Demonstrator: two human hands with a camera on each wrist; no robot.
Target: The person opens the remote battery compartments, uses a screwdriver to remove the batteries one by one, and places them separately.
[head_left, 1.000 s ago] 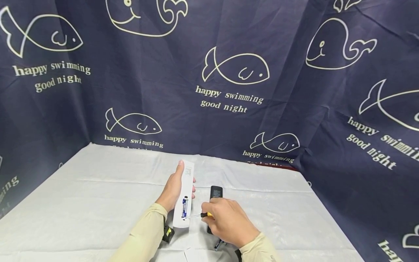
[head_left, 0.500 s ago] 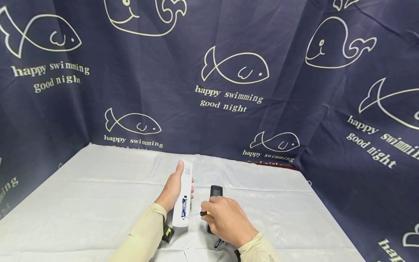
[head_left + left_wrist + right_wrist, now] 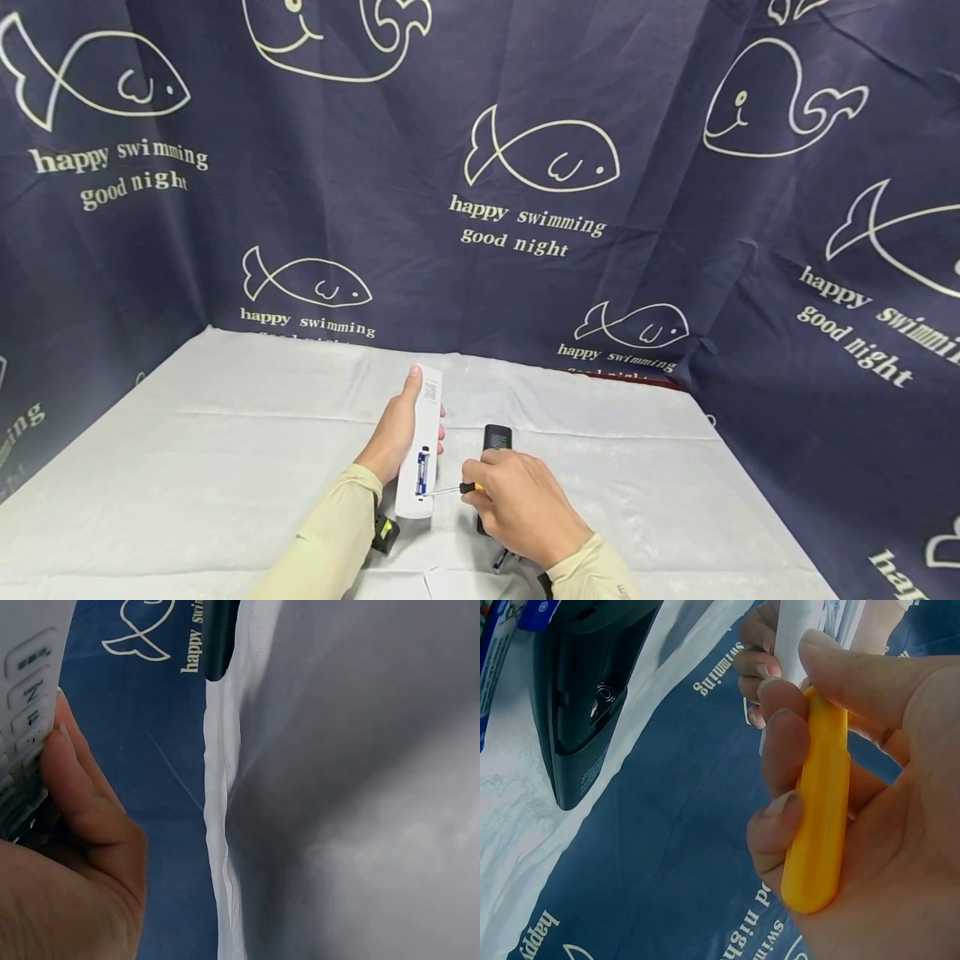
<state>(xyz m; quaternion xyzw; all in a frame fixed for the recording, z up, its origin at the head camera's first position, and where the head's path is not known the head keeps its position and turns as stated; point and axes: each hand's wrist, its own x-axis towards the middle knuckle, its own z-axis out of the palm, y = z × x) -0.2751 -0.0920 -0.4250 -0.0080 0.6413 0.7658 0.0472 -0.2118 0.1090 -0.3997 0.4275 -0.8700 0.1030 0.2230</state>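
Note:
My left hand [image 3: 393,437] grips a white remote control [image 3: 429,417], thumb along its edge and fingers behind. Its back faces up in the head view, and blue batteries [image 3: 422,473] show in its uncovered compartment. Buttons on its front [image 3: 30,694] appear in the left wrist view. With my right hand [image 3: 528,504] I hold a screwdriver by its yellow handle [image 3: 821,817], fingers curled round it. The thin metal shaft [image 3: 444,492] points left, its tip at the compartment's lower end. Behind the right hand lies a black remote control [image 3: 592,690], its compartment uncovered and a spring visible.
Loose blue batteries [image 3: 496,664] lie beside the black remote. A white piece [image 3: 442,583] rests at the table's front. Pale cloth [image 3: 225,467] covers the table, and a dark blue printed curtain [image 3: 405,183] stands behind and at both sides.
The white remote has tilted slightly, and the screwdriver tip has shifted a little upward in the head view along with it. Both hands keep their grips, almost in place.

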